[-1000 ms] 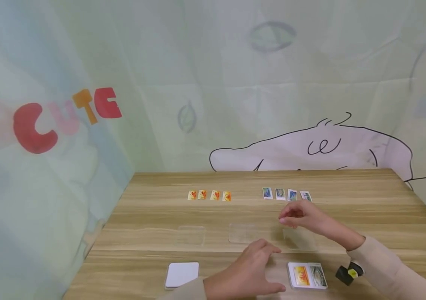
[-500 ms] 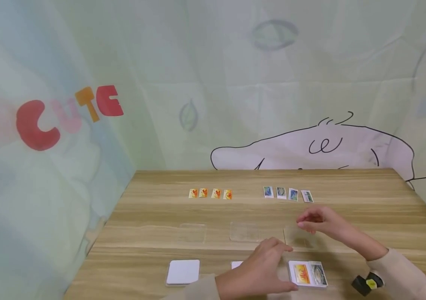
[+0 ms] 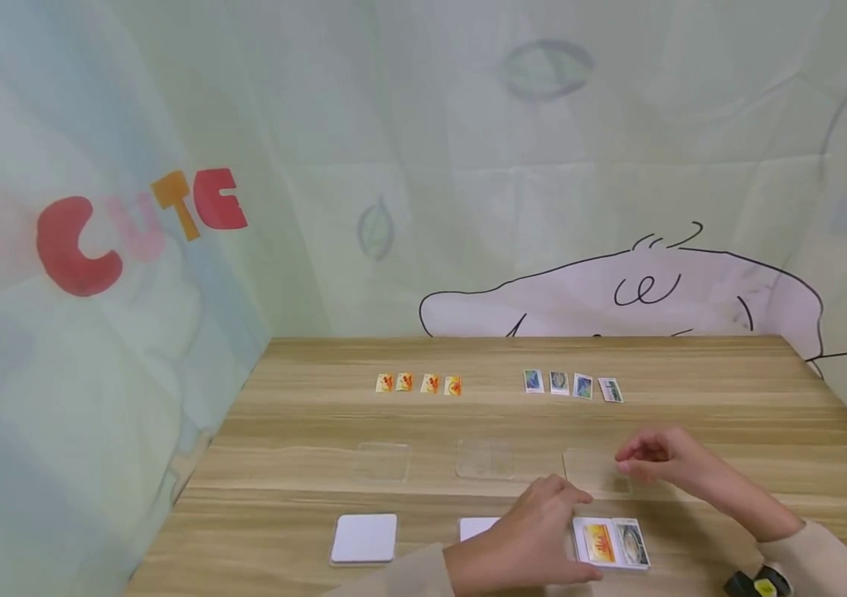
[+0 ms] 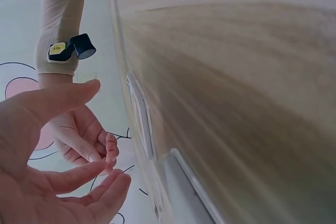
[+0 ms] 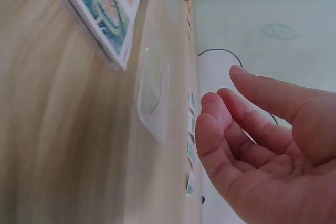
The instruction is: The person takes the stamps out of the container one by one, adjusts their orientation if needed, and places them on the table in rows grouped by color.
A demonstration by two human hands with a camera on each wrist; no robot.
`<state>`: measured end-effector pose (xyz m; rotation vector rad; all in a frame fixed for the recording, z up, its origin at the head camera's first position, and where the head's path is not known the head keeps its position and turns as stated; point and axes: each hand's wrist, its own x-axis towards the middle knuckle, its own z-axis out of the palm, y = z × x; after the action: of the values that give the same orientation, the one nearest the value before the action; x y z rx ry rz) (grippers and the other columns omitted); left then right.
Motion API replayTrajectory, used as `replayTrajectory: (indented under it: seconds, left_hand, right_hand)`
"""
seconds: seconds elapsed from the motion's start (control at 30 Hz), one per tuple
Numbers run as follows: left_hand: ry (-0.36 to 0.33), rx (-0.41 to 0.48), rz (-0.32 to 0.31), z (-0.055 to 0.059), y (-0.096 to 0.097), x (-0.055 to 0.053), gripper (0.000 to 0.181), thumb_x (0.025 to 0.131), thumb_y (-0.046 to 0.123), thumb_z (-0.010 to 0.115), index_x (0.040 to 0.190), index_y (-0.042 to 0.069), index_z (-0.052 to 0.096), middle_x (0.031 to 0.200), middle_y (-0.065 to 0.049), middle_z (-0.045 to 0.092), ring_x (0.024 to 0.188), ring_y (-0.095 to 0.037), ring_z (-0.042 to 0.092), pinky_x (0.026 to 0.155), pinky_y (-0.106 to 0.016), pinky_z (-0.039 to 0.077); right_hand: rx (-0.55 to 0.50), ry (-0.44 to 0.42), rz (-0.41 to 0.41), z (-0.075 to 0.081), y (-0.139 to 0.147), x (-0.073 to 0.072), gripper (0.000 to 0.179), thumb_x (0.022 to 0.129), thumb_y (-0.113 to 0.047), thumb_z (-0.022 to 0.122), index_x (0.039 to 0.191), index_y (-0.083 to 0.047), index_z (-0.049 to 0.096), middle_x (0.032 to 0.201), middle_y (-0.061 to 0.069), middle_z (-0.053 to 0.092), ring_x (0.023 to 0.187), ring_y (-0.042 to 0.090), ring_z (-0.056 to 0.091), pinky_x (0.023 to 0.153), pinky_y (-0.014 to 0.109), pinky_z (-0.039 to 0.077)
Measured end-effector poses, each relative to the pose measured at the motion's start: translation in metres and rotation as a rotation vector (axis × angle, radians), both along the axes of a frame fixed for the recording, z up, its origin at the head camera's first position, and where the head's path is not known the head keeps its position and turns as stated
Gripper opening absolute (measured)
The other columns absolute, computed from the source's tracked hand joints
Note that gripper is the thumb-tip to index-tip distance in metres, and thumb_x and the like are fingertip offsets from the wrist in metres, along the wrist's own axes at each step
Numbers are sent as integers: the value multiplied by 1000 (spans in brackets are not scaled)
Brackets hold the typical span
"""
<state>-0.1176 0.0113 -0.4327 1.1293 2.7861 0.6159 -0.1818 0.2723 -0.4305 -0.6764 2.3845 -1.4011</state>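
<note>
My left hand [image 3: 524, 535] hovers with fingers spread at the left side of a white card stack [image 3: 580, 543] in a clear case. On that stack lie an orange stamp [image 3: 598, 544] and a green stamp [image 3: 630, 543], side by side. My right hand [image 3: 665, 456] is held above the table by a clear plastic lid [image 3: 589, 471], its fingers loosely curled. In the right wrist view nothing shows between the right fingers [image 5: 212, 129]. Partly behind the left hand is a second white stack [image 3: 474, 526].
A third white stack [image 3: 364, 539] lies front left. Two more clear lids, a left lid [image 3: 381, 462] and a middle lid [image 3: 485, 460], lie in a row. Farther back are several orange stamps [image 3: 429, 383] and several blue-green stamps [image 3: 559, 382]. Printed fabric [image 3: 364, 166] hangs behind the table.
My right hand has moved right and toward me, away from the blue-green stamps. The left hand has shifted slightly right, uncovering part of the middle white stack.
</note>
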Motion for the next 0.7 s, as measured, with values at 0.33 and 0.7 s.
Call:
replayTrajectory:
  seconds: [0.33, 0.7]
  left_hand:
    - [-19, -31, 32, 0, 8, -3, 74, 74, 50, 85, 132, 13, 61, 121, 5, 56, 109, -5, 49, 92, -18, 41]
    - [-42, -62, 31, -5, 13, -5, 74, 73, 49, 86, 133, 13, 61, 118, 5, 56, 105, -4, 48, 90, -17, 41]
  right_hand:
    - [-4, 11, -6, -11, 12, 9, 16, 94, -4, 66, 100, 11, 67, 81, 8, 67, 66, 7, 58, 57, 27, 51]
    - [-39, -15, 25, -25, 16, 15, 17, 92, -1, 67, 99, 15, 66, 82, 8, 69, 65, 7, 60, 56, 26, 52]
